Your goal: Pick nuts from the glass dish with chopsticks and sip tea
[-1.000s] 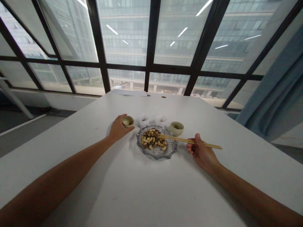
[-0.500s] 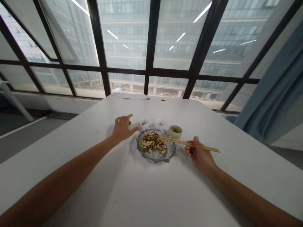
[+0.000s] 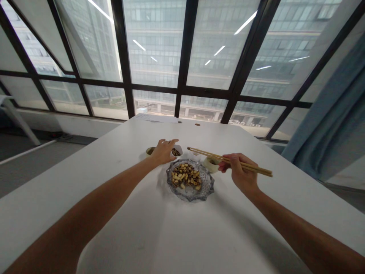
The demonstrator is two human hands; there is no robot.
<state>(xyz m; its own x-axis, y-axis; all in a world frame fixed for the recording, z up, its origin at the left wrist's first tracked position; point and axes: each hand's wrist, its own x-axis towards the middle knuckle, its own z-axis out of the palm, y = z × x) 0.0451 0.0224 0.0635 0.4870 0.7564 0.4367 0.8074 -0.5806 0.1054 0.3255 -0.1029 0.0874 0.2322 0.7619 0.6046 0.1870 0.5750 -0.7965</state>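
My left hand (image 3: pixel 163 153) has its thumb and fingers around a small white bowl (image 3: pixel 180 150), which tips toward me and shows dark seeds inside. In my right hand (image 3: pixel 242 173) is a pair of wooden chopsticks (image 3: pixel 212 155). Their tips are close together near the rim of the tilted bowl; something small and dark seems to be at the tips, too small to name. A scalloped glass plate (image 3: pixel 207 184) in front of both hands carries a heap of mixed nuts and seeds (image 3: pixel 185 176). Behind the chopsticks stands a second white bowl (image 3: pixel 194 156), partly covered.
One pale green bowl (image 3: pixel 211 166) stands by the plate's right side, below the chopsticks. Another green bowl (image 3: pixel 149 152) is left of my left hand, partly hidden. Papers (image 3: pixel 159 118) lie at the white table's (image 3: pixel 128 236) far end, before the windows.
My left hand has moved right from the left green bowl onto the white bowl, now tilted. The chopsticks have lifted off the heap, up and away toward the white bowls.
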